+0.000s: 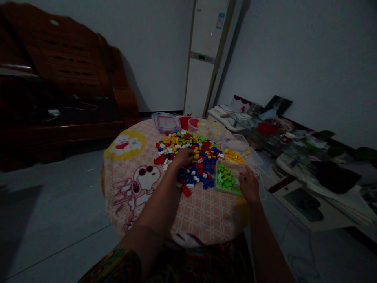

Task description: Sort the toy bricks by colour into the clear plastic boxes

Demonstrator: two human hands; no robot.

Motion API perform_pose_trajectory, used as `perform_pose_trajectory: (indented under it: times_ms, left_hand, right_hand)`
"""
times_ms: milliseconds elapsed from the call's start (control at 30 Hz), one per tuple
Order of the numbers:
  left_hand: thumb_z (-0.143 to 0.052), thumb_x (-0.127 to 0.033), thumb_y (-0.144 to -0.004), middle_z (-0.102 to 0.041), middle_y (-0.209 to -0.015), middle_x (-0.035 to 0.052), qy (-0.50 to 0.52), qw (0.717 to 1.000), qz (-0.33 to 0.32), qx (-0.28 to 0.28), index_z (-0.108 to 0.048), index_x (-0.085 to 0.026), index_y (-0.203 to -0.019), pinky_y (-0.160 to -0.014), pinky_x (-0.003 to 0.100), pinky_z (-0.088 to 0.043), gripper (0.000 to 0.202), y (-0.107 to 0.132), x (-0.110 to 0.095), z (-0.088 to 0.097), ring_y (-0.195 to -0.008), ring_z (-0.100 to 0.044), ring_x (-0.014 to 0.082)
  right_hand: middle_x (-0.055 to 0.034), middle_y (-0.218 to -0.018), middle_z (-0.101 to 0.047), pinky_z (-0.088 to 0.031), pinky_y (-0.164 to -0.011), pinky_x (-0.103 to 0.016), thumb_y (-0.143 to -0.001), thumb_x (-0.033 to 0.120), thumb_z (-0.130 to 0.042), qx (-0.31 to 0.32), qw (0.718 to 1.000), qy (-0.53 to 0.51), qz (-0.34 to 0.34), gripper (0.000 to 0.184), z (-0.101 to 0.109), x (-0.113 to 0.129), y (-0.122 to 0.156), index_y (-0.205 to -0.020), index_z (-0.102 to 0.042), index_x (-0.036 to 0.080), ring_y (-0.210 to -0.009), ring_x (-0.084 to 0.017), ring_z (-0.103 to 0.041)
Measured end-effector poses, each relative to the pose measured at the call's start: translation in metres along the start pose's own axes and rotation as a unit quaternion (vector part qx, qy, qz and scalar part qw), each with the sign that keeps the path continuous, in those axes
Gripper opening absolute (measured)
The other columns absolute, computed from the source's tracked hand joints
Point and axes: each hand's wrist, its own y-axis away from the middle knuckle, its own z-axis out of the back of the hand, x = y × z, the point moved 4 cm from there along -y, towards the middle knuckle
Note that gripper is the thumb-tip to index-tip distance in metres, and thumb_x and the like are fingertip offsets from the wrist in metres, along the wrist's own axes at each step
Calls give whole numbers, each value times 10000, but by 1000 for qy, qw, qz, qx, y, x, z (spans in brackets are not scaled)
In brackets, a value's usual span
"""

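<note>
A mixed heap of toy building bricks (203, 165) in red, blue, yellow, white and green is spread over the middle of the round table. My left hand (183, 157) reaches into the heap with its fingers bent together; what is between them is too small to make out. On the right, my right hand (249, 184) is curled over the right part of a clear plastic container, and its fingertips hide what they hold, if anything. Green bricks (226, 177) fill the left part of that container. Just behind them lie yellow bricks (235, 155) in a second clear compartment.
A patterned cloth (203, 214) covers the table. At its far side are a blue-edged clear lid or box (166, 122) and a round clear tub (193, 124). A cluttered glass-topped stand (262, 133) is to the right, and a wooden bench (73, 86) to the left.
</note>
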Motion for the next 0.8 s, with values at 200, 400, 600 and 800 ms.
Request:
perform_pose_trajectory:
  times_ms: [200,400,600,800]
  left_hand:
    - [-613,-239,-793,-735,-749,38,30,999,4,-35,-774,-165,-770,-709,261,-434,179,-2,7,1,-745,-642,180]
    - [-687,-213,-734,-772,-878,30,109,990,44,-76,-784,-170,-863,-730,260,-469,167,-6,14,-1,-816,-678,188]
    - [-646,-269,-795,-771,-857,47,125,986,24,-103,-783,-155,-888,-725,277,-471,201,-4,9,7,-778,-675,190]
    - [-681,-278,-780,-750,-800,41,121,987,-45,-92,-768,-148,-860,-719,268,-464,176,-4,-21,-1,-743,-655,177]
  right_hand:
    - [-134,-1413,-607,-510,-1016,-396,-874,293,-477,-11,1000,-8,4,318,0,0,0,-937,-767,177,-1020,-244,-688]
    - [-160,-1435,-582,-493,-1040,-429,-887,282,-463,-7,1000,2,4,326,1,2,1,-934,-763,162,-1082,-278,-677]
    - [-169,-1447,-567,-497,-1027,-429,-893,277,-455,-1,1000,4,6,333,0,1,0,-941,-761,157,-1063,-274,-684]
    - [-192,-1449,-561,-505,-1006,-429,-898,290,-449,-2,1000,5,3,351,1,3,1,-946,-760,134,-1025,-276,-693]
